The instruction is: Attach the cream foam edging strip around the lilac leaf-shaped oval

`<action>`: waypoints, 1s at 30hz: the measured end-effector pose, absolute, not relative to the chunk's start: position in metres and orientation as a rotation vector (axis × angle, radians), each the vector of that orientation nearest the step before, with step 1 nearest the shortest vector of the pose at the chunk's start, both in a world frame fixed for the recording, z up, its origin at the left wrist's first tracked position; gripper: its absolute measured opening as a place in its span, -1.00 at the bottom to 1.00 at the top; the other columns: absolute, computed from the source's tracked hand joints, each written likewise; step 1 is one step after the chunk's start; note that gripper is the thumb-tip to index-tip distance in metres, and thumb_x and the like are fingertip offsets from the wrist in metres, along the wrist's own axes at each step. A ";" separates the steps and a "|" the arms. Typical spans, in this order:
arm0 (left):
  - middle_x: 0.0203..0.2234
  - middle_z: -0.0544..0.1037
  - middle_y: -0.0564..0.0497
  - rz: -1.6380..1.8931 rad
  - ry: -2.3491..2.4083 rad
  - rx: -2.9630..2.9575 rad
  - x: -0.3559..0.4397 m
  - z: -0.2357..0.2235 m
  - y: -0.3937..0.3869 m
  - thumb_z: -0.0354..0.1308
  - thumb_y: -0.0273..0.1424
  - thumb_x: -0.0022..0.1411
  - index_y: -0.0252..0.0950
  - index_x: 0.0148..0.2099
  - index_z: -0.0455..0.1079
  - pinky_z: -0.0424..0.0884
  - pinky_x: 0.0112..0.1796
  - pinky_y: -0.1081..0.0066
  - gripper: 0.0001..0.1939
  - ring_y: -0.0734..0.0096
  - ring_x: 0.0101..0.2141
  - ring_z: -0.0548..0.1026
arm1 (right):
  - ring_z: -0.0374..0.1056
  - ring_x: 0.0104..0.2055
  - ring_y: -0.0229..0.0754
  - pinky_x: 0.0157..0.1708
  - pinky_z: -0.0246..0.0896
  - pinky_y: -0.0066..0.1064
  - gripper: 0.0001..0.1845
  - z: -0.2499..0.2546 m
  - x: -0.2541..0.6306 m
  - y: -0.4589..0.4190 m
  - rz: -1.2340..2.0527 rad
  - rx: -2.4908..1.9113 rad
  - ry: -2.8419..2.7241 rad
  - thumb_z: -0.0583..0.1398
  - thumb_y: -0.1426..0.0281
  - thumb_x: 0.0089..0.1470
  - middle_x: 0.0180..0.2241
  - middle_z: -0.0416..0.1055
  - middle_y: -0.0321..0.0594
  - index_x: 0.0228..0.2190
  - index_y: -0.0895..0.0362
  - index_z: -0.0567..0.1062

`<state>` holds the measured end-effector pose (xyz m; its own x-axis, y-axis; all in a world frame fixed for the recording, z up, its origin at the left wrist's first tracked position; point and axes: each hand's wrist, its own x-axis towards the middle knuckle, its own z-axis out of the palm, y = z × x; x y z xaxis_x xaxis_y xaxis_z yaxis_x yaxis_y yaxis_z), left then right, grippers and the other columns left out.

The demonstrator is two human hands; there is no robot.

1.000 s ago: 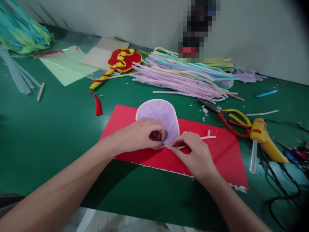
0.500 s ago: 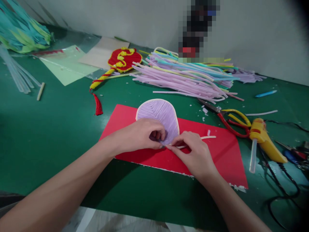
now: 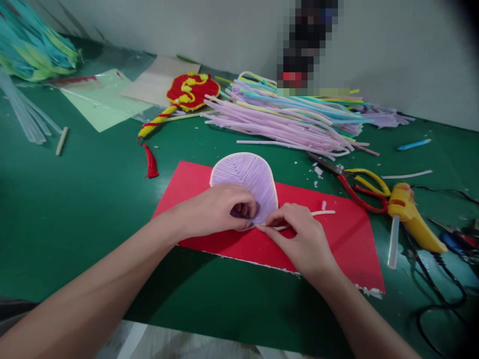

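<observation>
A rounded lilac fan face [image 3: 241, 169] made of pipe cleaners laid side by side, with a cream pipe-cleaner border, lies on a red sheet [image 3: 344, 234]. My left hand [image 3: 220, 207] rests over its lower left part, fingers curled and thumb pressed at the bottom rim. At the lower right rim, my right hand [image 3: 295, 232] pinches a cream pipe cleaner [image 3: 324, 213] between thumb and forefinger. Its free end sticks out to the right past my knuckles. The fingertips of both hands are close together, and the rim beneath them is partly hidden.
Behind lies a heap of lilac, blue and yellow pipe cleaners [image 3: 277, 124], with a finished red fan [image 3: 192, 92] to its left. Scissors [image 3: 364, 189] and a yellow glue gun [image 3: 415, 219] with a trailing cord are on the right. Clear glue sticks [image 3: 28, 114] lie far left.
My left thumb has shifted slightly left along the bottom rim. The right hand's pinch stays in nearly the same place.
</observation>
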<state>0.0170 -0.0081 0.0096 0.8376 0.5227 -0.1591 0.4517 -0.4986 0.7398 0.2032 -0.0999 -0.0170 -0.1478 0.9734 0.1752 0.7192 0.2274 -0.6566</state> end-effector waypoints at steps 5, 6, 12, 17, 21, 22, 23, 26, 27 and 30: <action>-0.42 0.44 0.13 0.090 0.715 2.152 0.017 0.012 -0.007 0.20 -0.50 0.09 -0.30 -0.34 0.38 0.20 -0.41 0.52 -0.95 0.54 -0.40 0.36 | 0.32 -0.39 -0.23 -0.31 0.16 -0.33 -0.86 -0.017 0.203 -0.101 0.562 -1.558 -1.943 0.29 0.41 0.02 -0.50 0.43 -0.36 -0.48 0.08 0.41; -0.42 0.44 0.13 0.088 0.715 2.149 0.017 0.012 -0.007 0.20 -0.50 0.10 -0.30 -0.34 0.38 0.20 -0.41 0.52 -0.95 0.54 -0.40 0.36 | 0.32 -0.39 -0.23 -0.31 0.16 -0.33 -0.86 -0.017 0.203 -0.101 0.565 -1.559 -1.943 0.29 0.40 0.02 -0.50 0.43 -0.36 -0.48 0.08 0.41; -0.41 0.46 0.12 0.089 0.704 2.139 0.017 0.011 -0.007 0.19 -0.52 0.10 -0.30 -0.33 0.39 0.20 -0.40 0.53 -0.95 0.55 -0.40 0.36 | 0.33 -0.39 -0.23 -0.30 0.17 -0.33 -0.87 -0.016 0.204 -0.100 0.559 -1.567 -1.946 0.28 0.38 0.04 -0.50 0.44 -0.34 -0.49 0.07 0.42; -0.41 0.46 0.13 0.084 0.702 2.138 0.018 0.010 -0.006 0.18 -0.55 0.09 -0.30 -0.35 0.38 0.20 -0.41 0.53 -0.93 0.55 -0.41 0.36 | 0.32 -0.40 -0.24 -0.32 0.16 -0.34 -0.86 -0.016 0.203 -0.101 0.557 -1.568 -1.950 0.29 0.38 0.03 -0.51 0.43 -0.36 -0.49 0.07 0.41; -0.41 0.46 0.13 0.090 0.707 2.139 0.018 0.009 -0.006 0.18 -0.57 0.08 -0.30 -0.35 0.38 0.20 -0.40 0.54 -0.91 0.55 -0.41 0.36 | 0.32 -0.40 -0.24 -0.34 0.15 -0.36 -0.86 -0.016 0.203 -0.100 0.543 -1.565 -1.952 0.30 0.40 0.01 -0.51 0.43 -0.37 -0.49 0.07 0.41; -0.41 0.46 0.13 0.091 0.709 2.139 0.018 0.009 -0.006 0.18 -0.57 0.08 -0.30 -0.35 0.38 0.20 -0.40 0.54 -0.91 0.56 -0.41 0.36 | 0.32 -0.40 -0.24 -0.34 0.15 -0.36 -0.86 -0.016 0.203 -0.100 0.545 -1.563 -1.950 0.30 0.41 0.01 -0.51 0.43 -0.37 -0.49 0.07 0.41; -0.41 0.46 0.13 0.093 0.709 2.139 0.018 0.009 -0.006 0.18 -0.57 0.09 -0.30 -0.35 0.38 0.20 -0.40 0.54 -0.92 0.55 -0.41 0.36 | 0.32 -0.40 -0.25 -0.34 0.15 -0.37 -0.86 -0.016 0.203 -0.100 0.547 -1.560 -1.947 0.30 0.41 0.01 -0.51 0.43 -0.37 -0.49 0.07 0.41; -0.41 0.46 0.13 0.089 0.711 2.140 0.017 0.010 -0.007 0.18 -0.56 0.09 -0.30 -0.36 0.38 0.20 -0.40 0.53 -0.93 0.55 -0.41 0.36 | 0.32 -0.40 -0.25 -0.33 0.15 -0.36 -0.86 -0.016 0.203 -0.099 0.554 -1.558 -1.943 0.30 0.40 0.01 -0.51 0.43 -0.37 -0.49 0.07 0.41; -0.42 0.46 0.13 0.090 0.713 2.140 0.018 0.010 -0.007 0.18 -0.55 0.09 -0.30 -0.36 0.38 0.20 -0.41 0.53 -0.93 0.55 -0.41 0.36 | 0.32 -0.40 -0.25 -0.33 0.15 -0.36 -0.86 -0.016 0.203 -0.100 0.553 -1.558 -1.945 0.30 0.40 0.01 -0.51 0.43 -0.37 -0.49 0.07 0.41; -0.42 0.45 0.14 0.092 0.724 2.140 0.019 0.010 -0.008 0.19 -0.54 0.08 -0.30 -0.36 0.38 0.19 -0.41 0.53 -0.93 0.55 -0.41 0.36 | 0.32 -0.41 -0.24 -0.33 0.14 -0.35 -0.86 -0.015 0.203 -0.101 0.546 -1.554 -1.955 0.29 0.39 0.02 -0.51 0.43 -0.36 -0.49 0.07 0.41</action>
<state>0.0187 -0.0080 0.0098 0.8296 0.5273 -0.1835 0.4642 -0.4689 0.7514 0.2033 -0.1006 -0.0150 -0.1558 0.9704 0.1848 0.7344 0.2389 -0.6353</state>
